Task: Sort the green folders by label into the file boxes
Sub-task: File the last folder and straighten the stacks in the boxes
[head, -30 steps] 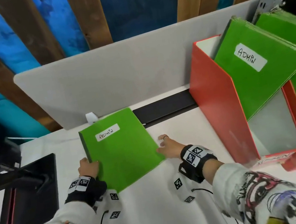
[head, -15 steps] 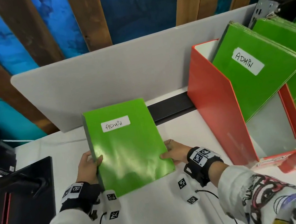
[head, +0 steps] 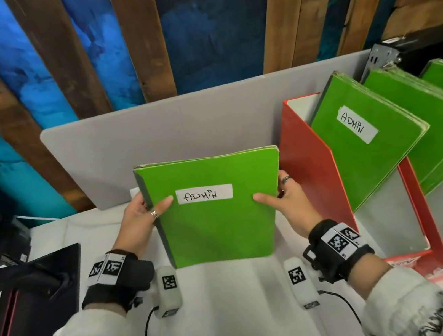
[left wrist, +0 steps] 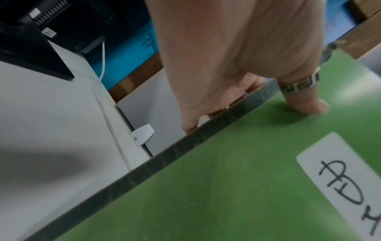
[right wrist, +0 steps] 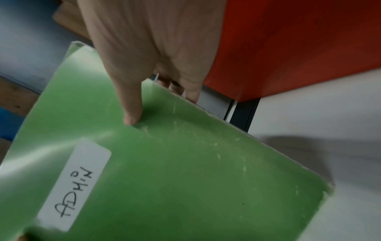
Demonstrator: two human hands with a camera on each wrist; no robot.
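White desk runs in front of you, with a grey divider panel and a wall of blue paint and wooden planks behind it. One second ago the green folder lay flat on the desk; now you hold it raised and nearly upright, its "ADMIN" label facing you. Your left hand pinches the dark spine edge, thumb on the front cover and fingers behind. Your right hand pinches the opposite edge in the same way, close to the red file box. That box already keeps another folder marked "ADMIN". The left wrist view shows a patterned ring on your thumb and a small white clip at the divider's foot, which the head view hardly shows. Further green folders on the right are cut by the frame edge, and their labels cannot be read fully.
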